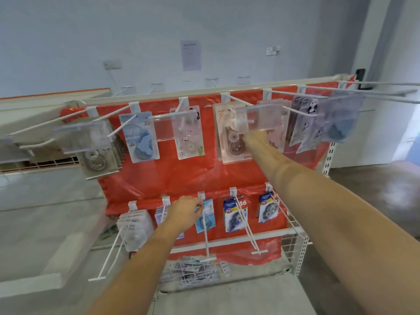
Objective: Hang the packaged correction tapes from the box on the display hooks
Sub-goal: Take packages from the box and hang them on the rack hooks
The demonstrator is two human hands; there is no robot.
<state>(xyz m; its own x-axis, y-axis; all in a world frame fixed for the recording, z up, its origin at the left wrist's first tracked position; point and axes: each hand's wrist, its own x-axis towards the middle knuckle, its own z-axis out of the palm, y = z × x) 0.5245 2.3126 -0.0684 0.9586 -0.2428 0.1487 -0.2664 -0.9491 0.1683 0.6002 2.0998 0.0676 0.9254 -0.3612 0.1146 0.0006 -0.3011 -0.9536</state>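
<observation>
Your left hand, lower centre, pinches a light-blue packaged correction tape on its white hook; your right hand, blurred, grip unclear, reaches mid-frame.

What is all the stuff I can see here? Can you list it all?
red backing sheet: one, red, behind the hooks
display hooks: many, white, two rows
clear label holders: several, see-through, on upper hook tips
packaged correction tapes: many, blue, pink, white, hanging on both rows
wire basket: one, white, below, holds packets
wall paper: one, pale, on the back wall
left hand: one, at a lower-row hook
right hand: one, blurred, at an upper-row packet
</observation>
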